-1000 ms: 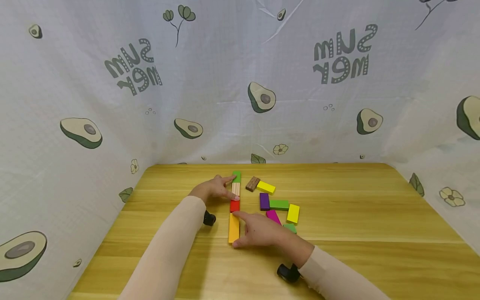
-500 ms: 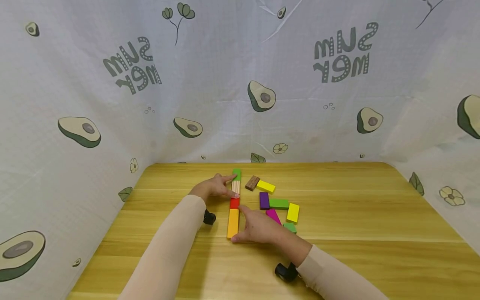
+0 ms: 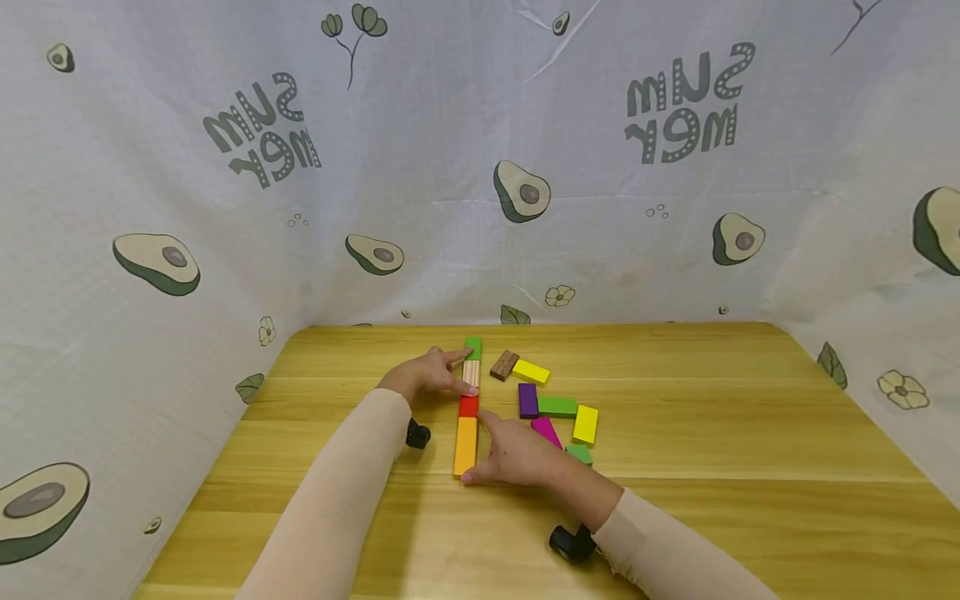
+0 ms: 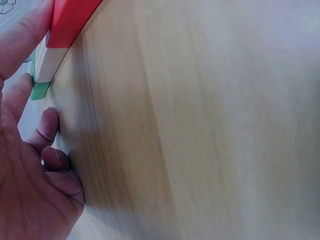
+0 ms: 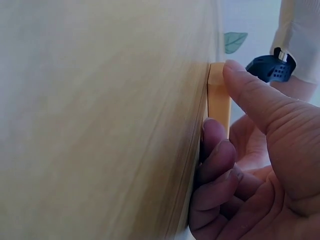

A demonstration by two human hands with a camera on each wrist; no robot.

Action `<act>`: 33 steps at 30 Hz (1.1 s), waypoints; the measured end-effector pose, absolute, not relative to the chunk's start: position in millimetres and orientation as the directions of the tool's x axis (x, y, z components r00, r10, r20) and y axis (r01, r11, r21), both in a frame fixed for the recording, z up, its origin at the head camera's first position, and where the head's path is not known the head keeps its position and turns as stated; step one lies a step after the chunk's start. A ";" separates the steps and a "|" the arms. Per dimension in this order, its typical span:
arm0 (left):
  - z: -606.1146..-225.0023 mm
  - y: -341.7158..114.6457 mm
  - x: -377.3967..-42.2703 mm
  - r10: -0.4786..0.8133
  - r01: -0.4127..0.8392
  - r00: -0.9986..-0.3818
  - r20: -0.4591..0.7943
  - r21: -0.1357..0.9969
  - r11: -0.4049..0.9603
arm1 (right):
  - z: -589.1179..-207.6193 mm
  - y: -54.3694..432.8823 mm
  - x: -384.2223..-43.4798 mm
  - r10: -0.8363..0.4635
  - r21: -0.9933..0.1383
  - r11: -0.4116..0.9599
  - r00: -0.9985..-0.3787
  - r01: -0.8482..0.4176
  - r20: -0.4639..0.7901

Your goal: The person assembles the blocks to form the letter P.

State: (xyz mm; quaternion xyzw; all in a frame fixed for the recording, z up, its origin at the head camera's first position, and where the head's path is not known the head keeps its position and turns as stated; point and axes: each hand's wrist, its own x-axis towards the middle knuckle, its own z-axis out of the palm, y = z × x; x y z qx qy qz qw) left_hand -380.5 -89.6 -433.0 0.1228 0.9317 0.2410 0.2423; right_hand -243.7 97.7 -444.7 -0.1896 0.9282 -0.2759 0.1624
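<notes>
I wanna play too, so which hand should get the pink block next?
Probably the right hand: it lies close to the pink block. The left hand is farther off, mostly across the block row.

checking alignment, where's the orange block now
In the head view, the orange block lies left of the right hand, its far end against the red block.

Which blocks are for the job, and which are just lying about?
In the job, I think:
far green block
pale block
red block
orange block

Lying about:
brown block
purple block
pink block
two yellow blocks
two nearer green blocks
</notes>
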 end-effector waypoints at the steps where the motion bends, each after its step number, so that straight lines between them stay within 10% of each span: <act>1: -432.9 -89.5 -380.3 0.347 0.113 -0.852 -0.392 0.508 0.854 | -444.6 97.7 -243.7 -0.441 -0.573 0.777 -0.876 -0.263 -0.197; 15: -434.3 -89.0 -380.3 0.329 0.080 -0.852 -0.406 0.521 0.850 | -435.0 109.4 -249.9 -0.444 -0.611 0.752 -0.876 -0.249 -0.188; 23: -435.0 -90.6 -379.6 0.332 0.080 -0.854 -0.400 0.529 0.845 | -423.3 141.4 -278.5 -0.210 -0.303 0.939 -0.967 -0.160 -0.141; 33: -436.9 -91.1 -381.4 0.327 0.080 -0.856 -0.400 0.523 0.849 | -426.7 155.4 -292.4 -0.198 -0.280 0.948 -0.971 -0.154 -0.135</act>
